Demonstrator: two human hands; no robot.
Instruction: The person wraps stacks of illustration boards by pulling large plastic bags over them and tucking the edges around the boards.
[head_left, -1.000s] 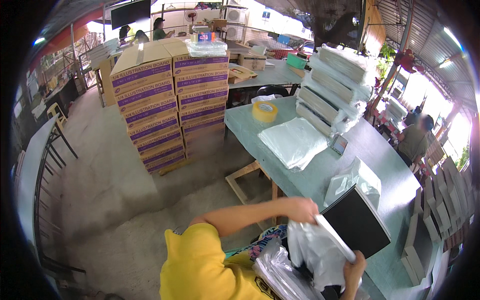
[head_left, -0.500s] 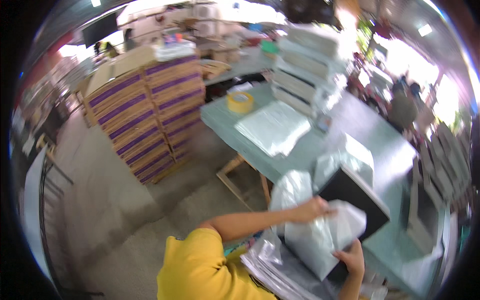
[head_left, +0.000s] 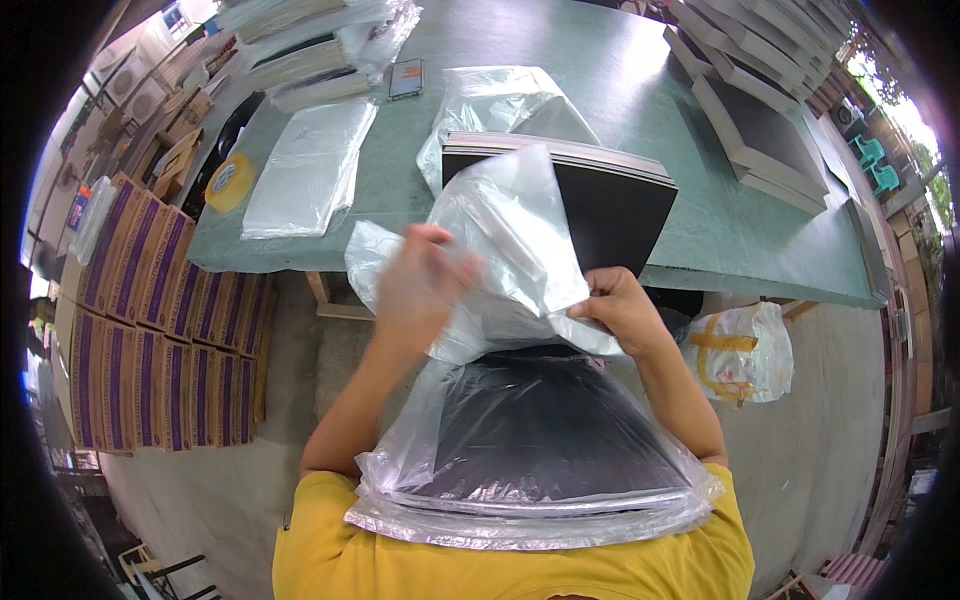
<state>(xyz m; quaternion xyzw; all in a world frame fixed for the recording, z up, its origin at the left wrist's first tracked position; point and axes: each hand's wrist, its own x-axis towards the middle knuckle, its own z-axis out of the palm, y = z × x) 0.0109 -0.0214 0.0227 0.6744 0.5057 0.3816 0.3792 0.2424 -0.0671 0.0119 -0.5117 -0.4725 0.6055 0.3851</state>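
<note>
My right hand (head_left: pixel 615 305) pinches the edge of a translucent plastic bag (head_left: pixel 510 230) between thumb and fingers. My left hand (head_left: pixel 428 285) is at the other side of this bag, its fingers smeared by motion, so its grip is unclear. Behind the bag stands a thick black-covered slab (head_left: pixel 620 205) with layered pale edges, tilted up at the table's near edge. Close against my yellow shirt lies a black panel (head_left: pixel 550 425) inside clear plastic. More crumpled plastic (head_left: pixel 500 100) lies behind the slab.
On the green table (head_left: pixel 590 50) are a yellow tape roll (head_left: pixel 230 182), flat plastic bags (head_left: pixel 312 170), wrapped packs (head_left: pixel 310 60) and a small framed card-like object (head_left: pixel 406 78). Black-topped slabs (head_left: pixel 760 145) pile up at right. Cartons (head_left: pixel 150 380) stand left; a taped bundle (head_left: pixel 740 350) is under the table.
My view has swung to face the table squarely. My left hand has moved off to the bag's left side, while my right hand still holds the bag's edge.
</note>
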